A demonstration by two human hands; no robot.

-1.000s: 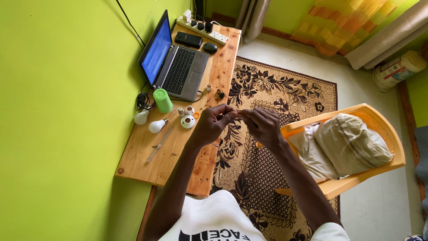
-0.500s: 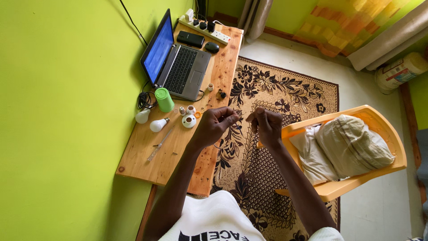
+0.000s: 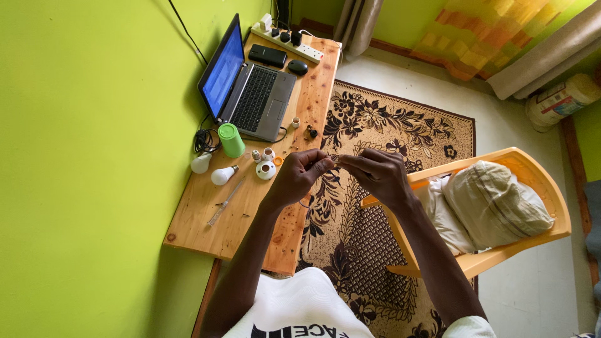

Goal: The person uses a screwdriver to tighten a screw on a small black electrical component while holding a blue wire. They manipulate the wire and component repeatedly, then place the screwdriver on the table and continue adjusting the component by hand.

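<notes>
My left hand (image 3: 299, 177) and my right hand (image 3: 375, 175) meet fingertip to fingertip over the edge of the wooden desk (image 3: 206, 219). Both pinch one tiny part (image 3: 335, 159) between them; it is too small to tell what it is. On the desk just left of my left hand lie a white bulb (image 3: 223, 174), a white round bulb base (image 3: 266, 169), several small white fittings (image 3: 268, 153) and a thin metal tool (image 3: 225, 202).
An open laptop (image 3: 250, 94), a green cup (image 3: 231, 139), a black phone (image 3: 267, 56), a mouse (image 3: 298, 67) and a power strip (image 3: 294, 42) stand further along the desk. A yellow plastic chair (image 3: 538, 188) with a beige cushion (image 3: 494, 203) stands on the patterned rug (image 3: 400, 125).
My two hands have come together again at the fingertips after being a little apart. The view has shifted slightly.
</notes>
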